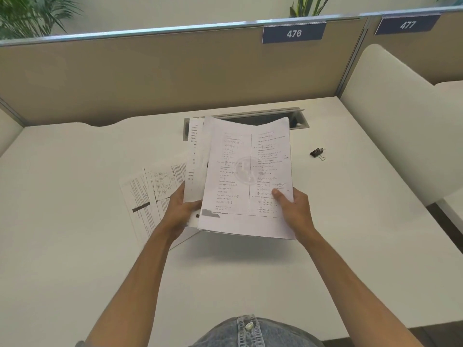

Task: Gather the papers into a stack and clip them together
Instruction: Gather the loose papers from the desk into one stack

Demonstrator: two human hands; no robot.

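Observation:
A thick stack of printed papers (240, 171) is held above the white desk (75, 221), its top sheet covered in two columns of maths. My right hand (293, 209) grips its lower right corner, thumb on top. My left hand (180, 209) grips the lower left edge, where a few sheets (196, 156) stick out sideways, not flush with the stack. Two or three loose printed sheets (150, 189) lie flat on the desk under and left of my left hand. A black binder clip (317, 153) rests on the desk to the right of the stack, apart from both hands.
A metal cable slot (298, 118) is set into the desk behind the papers. A beige partition (150, 78) with signs 476 and 477 closes the back. A white divider panel (390, 121) stands at the right. Denim-clad legs show at the front edge.

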